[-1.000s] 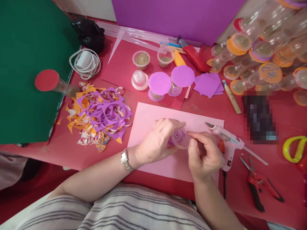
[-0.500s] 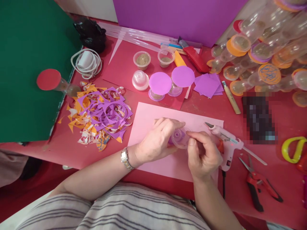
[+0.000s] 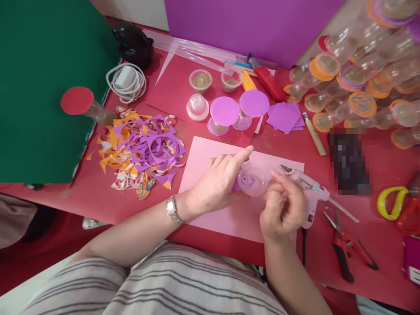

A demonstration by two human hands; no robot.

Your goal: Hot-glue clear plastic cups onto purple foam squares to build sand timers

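My left hand (image 3: 215, 181) holds a clear plastic cup (image 3: 257, 181) above a pink sheet (image 3: 226, 223). Its index finger is raised, while the other fingers and thumb stay around the cup's left side. Purple shows through the cup's clear plastic. Close to the right rim, my right hand (image 3: 284, 205) is closed, thumb and index finger bent together; whether anything thin is between them I cannot make out. Just beyond it lies a pink glue gun (image 3: 311, 192), partly hidden by that hand. Two similar pieces topped with purple discs (image 3: 225, 111) stand behind the sheet.
Purple and orange paper scraps (image 3: 154, 146) are heaped at left. Cups of sand (image 3: 201, 81) stand at the back. Red-handled pruning shears (image 3: 349, 249), a craft knife (image 3: 315, 133) and a blurred dark rectangle (image 3: 349, 162) lie right, below stacked bottle shapes (image 3: 348, 70).
My left index finger has lifted off the cup. The right hand has drawn slightly away from the rim, to the right. The whole view has shifted a little.
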